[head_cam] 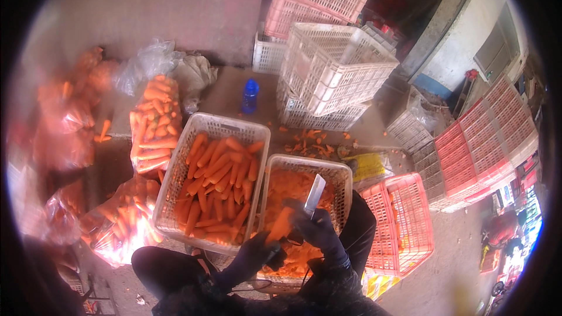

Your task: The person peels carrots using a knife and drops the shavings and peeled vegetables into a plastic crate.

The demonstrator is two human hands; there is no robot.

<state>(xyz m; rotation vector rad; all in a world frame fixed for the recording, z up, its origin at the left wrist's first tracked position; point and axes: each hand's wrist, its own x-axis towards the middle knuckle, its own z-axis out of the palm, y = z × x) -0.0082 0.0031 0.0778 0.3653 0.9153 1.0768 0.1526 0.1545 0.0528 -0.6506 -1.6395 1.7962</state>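
Note:
My left hand [259, 254], in a dark glove, holds a carrot [279, 227] tilted upward. Close beside it, my right hand [318, 230], also gloved, grips a knife [315, 194] whose broad metal blade points up and away from me. Both hands are over a pale plastic crate [347, 171] of orange carrot pieces [292, 180]. To its left stands another pale crate [210, 118] heaped with whole carrots [219, 171]. My fingers hide part of the carrot, and the right hand is blurred.
Carrot-filled plastic bags [153, 127] lie at left. A blue bottle [250, 96] stands behind the crates, near scattered carrot scraps [309, 142]. Stacked white crates [338, 70] rise at the back. A pink crate [395, 224] is at my right, with more stacked crates [478, 140] beyond.

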